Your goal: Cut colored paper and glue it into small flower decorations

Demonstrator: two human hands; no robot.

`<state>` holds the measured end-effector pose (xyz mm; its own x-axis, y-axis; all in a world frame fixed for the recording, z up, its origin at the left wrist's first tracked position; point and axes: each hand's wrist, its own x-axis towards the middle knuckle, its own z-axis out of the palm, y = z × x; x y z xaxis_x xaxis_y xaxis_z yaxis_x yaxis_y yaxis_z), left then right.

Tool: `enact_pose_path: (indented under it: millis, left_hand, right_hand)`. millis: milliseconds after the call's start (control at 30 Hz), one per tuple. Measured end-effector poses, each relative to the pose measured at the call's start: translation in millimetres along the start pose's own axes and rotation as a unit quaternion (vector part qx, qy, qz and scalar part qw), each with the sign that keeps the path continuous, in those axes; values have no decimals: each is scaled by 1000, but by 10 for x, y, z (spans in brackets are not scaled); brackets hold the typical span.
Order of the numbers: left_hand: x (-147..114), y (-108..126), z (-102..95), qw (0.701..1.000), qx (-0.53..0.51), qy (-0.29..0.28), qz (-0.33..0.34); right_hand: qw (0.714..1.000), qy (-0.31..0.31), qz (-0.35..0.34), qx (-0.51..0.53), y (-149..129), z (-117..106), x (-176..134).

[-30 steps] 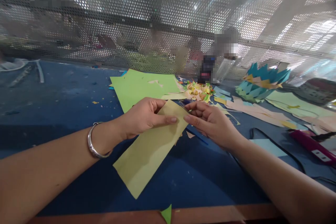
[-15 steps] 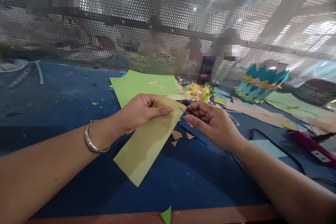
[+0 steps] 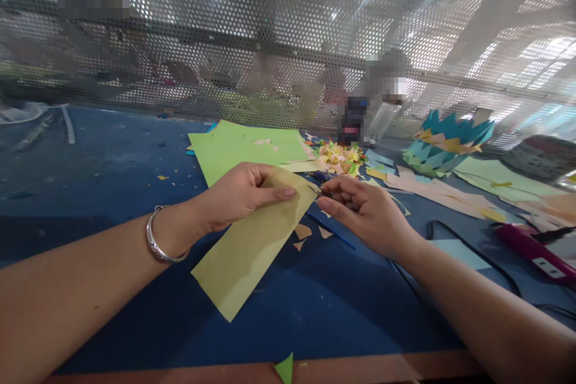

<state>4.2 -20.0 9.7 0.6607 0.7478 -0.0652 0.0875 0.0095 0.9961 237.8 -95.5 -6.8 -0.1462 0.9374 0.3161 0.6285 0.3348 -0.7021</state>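
A yellow paper strip (image 3: pixel 245 252) slants down toward me above the blue table. My left hand (image 3: pixel 245 195), closed, pinches its upper end with the thumb on top; a silver bangle circles that wrist. At the strip's upper right edge, my right hand (image 3: pixel 360 210) is closed around small scissors (image 3: pixel 315 189). Their thin blades touch or overlap the paper edge; the fingers hide most of the handles. Below lie a peach paper scrap (image 3: pixel 303 231) and a blue stick (image 3: pixel 337 234).
Light green sheets (image 3: pixel 252 144) lie behind my hands, beside a pile of paper flowers and scraps (image 3: pixel 339 157). To the right are a teal folded-paper basket (image 3: pixel 450 141), paper strips (image 3: pixel 443 192) and a magenta power strip (image 3: pixel 535 252) with black cables. A perforated metal screen (image 3: pixel 288 42) stands behind the table.
The strip's lower end has shifted slightly left and its top edge looks more curved. My right hand has dropped very slightly, the scissors still at the paper edge.
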Motion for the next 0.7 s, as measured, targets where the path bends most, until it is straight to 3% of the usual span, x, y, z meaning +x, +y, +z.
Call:
enact_pose_path:
  millis: [700]
  left_hand:
    - [13, -40, -9, 1000, 7, -22, -13]
  right_hand:
    - [1000, -16, 8, -4, -10, 10, -8]
